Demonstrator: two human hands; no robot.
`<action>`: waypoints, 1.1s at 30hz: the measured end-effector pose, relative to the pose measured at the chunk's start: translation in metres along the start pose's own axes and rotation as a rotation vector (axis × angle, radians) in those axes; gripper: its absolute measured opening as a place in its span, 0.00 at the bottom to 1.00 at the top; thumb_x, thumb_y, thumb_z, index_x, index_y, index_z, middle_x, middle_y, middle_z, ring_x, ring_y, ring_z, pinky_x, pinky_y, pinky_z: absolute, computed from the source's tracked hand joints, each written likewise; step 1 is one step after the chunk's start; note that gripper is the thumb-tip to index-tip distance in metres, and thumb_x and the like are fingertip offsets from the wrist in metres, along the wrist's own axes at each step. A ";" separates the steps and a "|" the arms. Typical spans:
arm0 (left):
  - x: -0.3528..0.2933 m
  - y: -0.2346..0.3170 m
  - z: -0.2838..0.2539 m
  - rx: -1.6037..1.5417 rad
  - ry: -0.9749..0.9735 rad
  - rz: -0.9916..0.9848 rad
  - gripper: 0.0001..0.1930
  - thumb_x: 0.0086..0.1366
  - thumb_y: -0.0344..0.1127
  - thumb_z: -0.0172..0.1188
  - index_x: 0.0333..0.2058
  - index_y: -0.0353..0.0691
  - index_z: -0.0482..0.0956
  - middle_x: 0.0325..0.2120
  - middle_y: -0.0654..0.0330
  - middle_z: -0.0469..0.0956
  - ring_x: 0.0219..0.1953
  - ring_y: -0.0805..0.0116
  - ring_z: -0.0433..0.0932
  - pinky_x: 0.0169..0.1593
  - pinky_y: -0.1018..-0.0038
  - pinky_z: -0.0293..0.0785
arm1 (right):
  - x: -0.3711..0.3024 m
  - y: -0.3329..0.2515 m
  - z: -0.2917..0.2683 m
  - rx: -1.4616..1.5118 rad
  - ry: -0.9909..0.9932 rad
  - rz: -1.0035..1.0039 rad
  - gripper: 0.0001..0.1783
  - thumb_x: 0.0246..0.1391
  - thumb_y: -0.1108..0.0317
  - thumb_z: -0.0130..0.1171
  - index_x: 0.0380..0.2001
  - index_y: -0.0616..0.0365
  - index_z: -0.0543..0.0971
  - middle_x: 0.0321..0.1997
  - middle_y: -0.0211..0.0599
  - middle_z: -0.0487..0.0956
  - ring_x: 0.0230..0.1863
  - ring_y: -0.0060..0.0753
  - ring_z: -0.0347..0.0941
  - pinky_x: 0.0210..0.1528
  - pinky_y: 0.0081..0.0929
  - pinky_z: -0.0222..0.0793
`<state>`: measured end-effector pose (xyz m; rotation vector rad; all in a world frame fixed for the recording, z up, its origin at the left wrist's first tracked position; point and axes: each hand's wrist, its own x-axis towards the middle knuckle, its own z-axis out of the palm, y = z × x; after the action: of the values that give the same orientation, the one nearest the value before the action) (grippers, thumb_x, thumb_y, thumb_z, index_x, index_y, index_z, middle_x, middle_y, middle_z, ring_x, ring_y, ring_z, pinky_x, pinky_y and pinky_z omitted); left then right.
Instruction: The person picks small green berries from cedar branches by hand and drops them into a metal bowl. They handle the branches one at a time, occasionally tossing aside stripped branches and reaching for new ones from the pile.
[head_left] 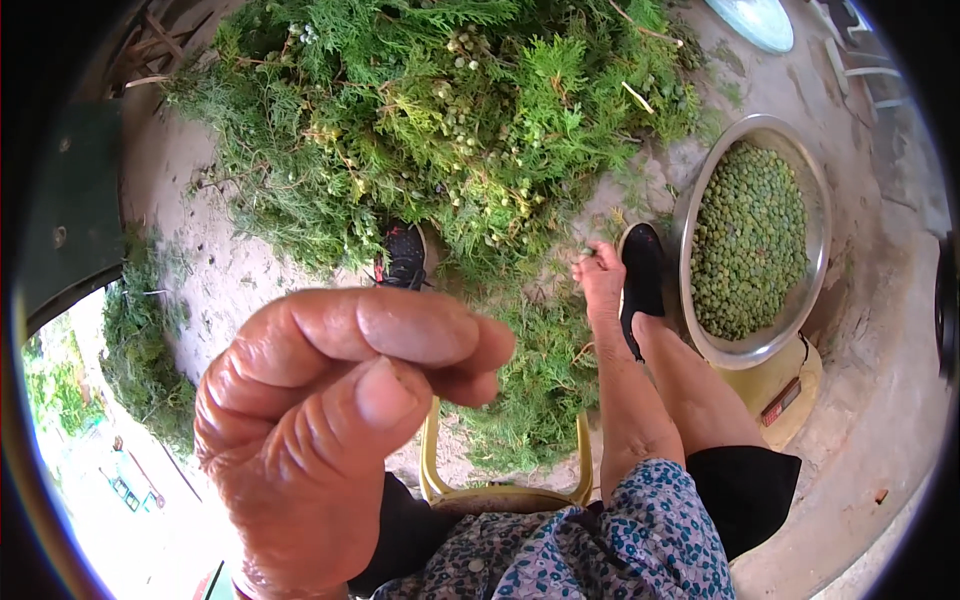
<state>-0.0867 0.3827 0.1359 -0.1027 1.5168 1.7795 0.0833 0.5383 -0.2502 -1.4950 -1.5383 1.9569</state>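
Note:
My left hand is raised close to the camera, its fingers curled and the thumb pressed against them. Whether anything is inside that hand is hidden. Lower down, beside my black shoe, my right hand is closed, with a small green cone at its fingertips. In front of both hands spreads a large heap of cut evergreen branches bearing small pale green cones. To the right, a wide metal basin holds many loose green cones.
The basin rests on a yellow stool with a small reddish item on it. More green sprigs lie by a yellow chair frame. A dark green panel stands left; a pale round object lies far right.

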 end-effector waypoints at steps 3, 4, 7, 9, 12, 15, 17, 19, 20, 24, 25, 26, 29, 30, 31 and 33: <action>0.004 -0.008 -0.003 -0.049 -0.052 0.028 0.10 0.59 0.33 0.54 0.37 0.33 0.71 0.33 0.50 0.71 0.32 0.64 0.71 0.41 0.70 0.69 | -0.014 -0.024 -0.010 0.217 0.175 0.161 0.10 0.46 0.80 0.51 0.35 0.62 0.72 0.25 0.32 0.71 0.19 0.23 0.70 0.19 0.19 0.68; 0.004 -0.005 -0.001 -0.042 -0.049 0.041 0.10 0.59 0.32 0.54 0.37 0.34 0.71 0.34 0.50 0.71 0.32 0.64 0.72 0.42 0.70 0.70 | -0.016 -0.022 -0.011 0.222 0.174 0.163 0.10 0.46 0.80 0.51 0.35 0.62 0.72 0.25 0.32 0.71 0.19 0.23 0.70 0.19 0.19 0.68; -0.003 -0.003 0.015 -0.079 -0.058 0.192 0.10 0.59 0.32 0.54 0.37 0.34 0.71 0.34 0.50 0.71 0.33 0.64 0.72 0.42 0.70 0.71 | -0.019 -0.003 -0.014 0.252 0.196 0.286 0.11 0.45 0.81 0.51 0.35 0.60 0.73 0.26 0.32 0.72 0.19 0.25 0.70 0.18 0.19 0.68; -0.005 -0.005 0.014 -0.072 -0.038 0.204 0.10 0.58 0.32 0.54 0.37 0.34 0.71 0.34 0.50 0.71 0.32 0.63 0.72 0.42 0.69 0.71 | -0.017 0.017 -0.019 0.003 0.173 0.156 0.13 0.40 0.83 0.52 0.33 0.59 0.74 0.26 0.37 0.73 0.24 0.31 0.71 0.24 0.25 0.69; -0.006 -0.014 0.006 0.029 0.025 0.212 0.10 0.58 0.32 0.54 0.37 0.33 0.70 0.34 0.50 0.71 0.32 0.62 0.73 0.42 0.69 0.71 | -0.018 0.041 -0.005 -0.474 0.150 -0.189 0.15 0.35 0.83 0.54 0.32 0.60 0.74 0.30 0.43 0.71 0.32 0.41 0.70 0.35 0.30 0.67; -0.001 -0.017 0.003 -0.073 -0.035 0.194 0.10 0.58 0.32 0.54 0.37 0.33 0.71 0.33 0.49 0.71 0.33 0.63 0.72 0.41 0.70 0.72 | -0.014 0.030 -0.010 -0.659 0.151 -0.309 0.15 0.36 0.81 0.57 0.33 0.59 0.74 0.33 0.44 0.70 0.33 0.45 0.69 0.36 0.32 0.66; 0.002 -0.007 0.005 -0.029 -0.035 0.016 0.10 0.58 0.32 0.54 0.37 0.33 0.71 0.33 0.49 0.71 0.34 0.63 0.73 0.41 0.70 0.72 | -0.010 0.031 -0.015 -0.921 0.157 -0.318 0.15 0.36 0.82 0.57 0.32 0.60 0.74 0.32 0.44 0.70 0.34 0.46 0.69 0.37 0.33 0.66; 0.003 -0.005 0.005 -0.034 -0.035 0.002 0.10 0.58 0.32 0.54 0.37 0.33 0.71 0.33 0.49 0.72 0.34 0.63 0.73 0.41 0.70 0.72 | -0.009 0.029 -0.014 -0.912 0.161 -0.323 0.13 0.39 0.81 0.57 0.32 0.62 0.73 0.31 0.44 0.71 0.33 0.43 0.70 0.34 0.30 0.67; 0.002 -0.003 0.006 -0.037 -0.030 -0.011 0.10 0.58 0.32 0.54 0.37 0.33 0.71 0.33 0.49 0.72 0.35 0.63 0.73 0.41 0.69 0.72 | -0.011 0.025 -0.010 -0.523 0.155 -0.124 0.12 0.40 0.81 0.56 0.32 0.63 0.73 0.30 0.43 0.71 0.32 0.39 0.70 0.33 0.28 0.67; 0.000 0.002 0.003 -0.052 -0.015 0.012 0.10 0.58 0.32 0.55 0.37 0.35 0.72 0.35 0.51 0.73 0.34 0.63 0.74 0.41 0.70 0.71 | -0.039 -0.035 0.009 -0.263 0.193 -0.208 0.09 0.43 0.80 0.54 0.31 0.63 0.73 0.29 0.37 0.71 0.29 0.27 0.69 0.30 0.23 0.68; 0.001 0.000 0.004 -0.058 -0.020 0.013 0.10 0.58 0.32 0.55 0.37 0.35 0.72 0.35 0.51 0.73 0.34 0.63 0.74 0.41 0.70 0.71 | -0.043 -0.048 0.006 -0.447 0.269 -0.514 0.09 0.43 0.81 0.54 0.31 0.62 0.73 0.29 0.36 0.71 0.29 0.26 0.69 0.30 0.23 0.68; 0.004 -0.005 0.006 -0.079 -0.014 0.009 0.09 0.58 0.32 0.55 0.37 0.35 0.72 0.35 0.51 0.74 0.33 0.64 0.74 0.41 0.70 0.71 | -0.044 -0.068 -0.003 -0.429 0.393 -0.601 0.08 0.43 0.80 0.54 0.30 0.61 0.73 0.30 0.35 0.71 0.29 0.26 0.68 0.31 0.22 0.67; 0.003 0.000 0.002 -0.085 0.008 0.025 0.09 0.58 0.32 0.55 0.37 0.35 0.73 0.34 0.53 0.74 0.32 0.66 0.74 0.41 0.72 0.71 | -0.037 -0.113 -0.018 -0.354 0.587 -0.639 0.08 0.43 0.81 0.55 0.31 0.61 0.74 0.33 0.36 0.70 0.31 0.27 0.68 0.31 0.23 0.68; 0.004 -0.002 0.003 -0.106 0.004 0.001 0.09 0.58 0.32 0.55 0.37 0.35 0.73 0.34 0.53 0.74 0.32 0.67 0.74 0.41 0.72 0.70 | -0.030 -0.126 -0.035 -0.354 0.665 -0.676 0.09 0.43 0.81 0.54 0.31 0.60 0.74 0.34 0.38 0.70 0.33 0.31 0.68 0.34 0.25 0.68; 0.004 -0.002 0.003 -0.111 0.014 -0.021 0.09 0.58 0.32 0.55 0.37 0.35 0.73 0.34 0.53 0.75 0.32 0.67 0.74 0.41 0.73 0.70 | -0.030 -0.139 -0.045 -0.576 0.710 -0.773 0.11 0.43 0.82 0.53 0.33 0.61 0.74 0.35 0.40 0.70 0.35 0.36 0.68 0.37 0.27 0.67; 0.003 0.000 0.001 -0.127 0.012 -0.009 0.09 0.58 0.32 0.55 0.37 0.35 0.73 0.35 0.53 0.75 0.32 0.68 0.74 0.41 0.73 0.71 | -0.020 -0.147 -0.057 -1.161 0.892 -0.912 0.12 0.42 0.80 0.53 0.34 0.62 0.74 0.36 0.40 0.70 0.36 0.40 0.67 0.39 0.28 0.67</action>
<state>-0.0881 0.3854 0.1344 -0.1832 1.4080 1.8706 0.0832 0.6191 -0.1130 -1.1866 -2.2474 -0.2180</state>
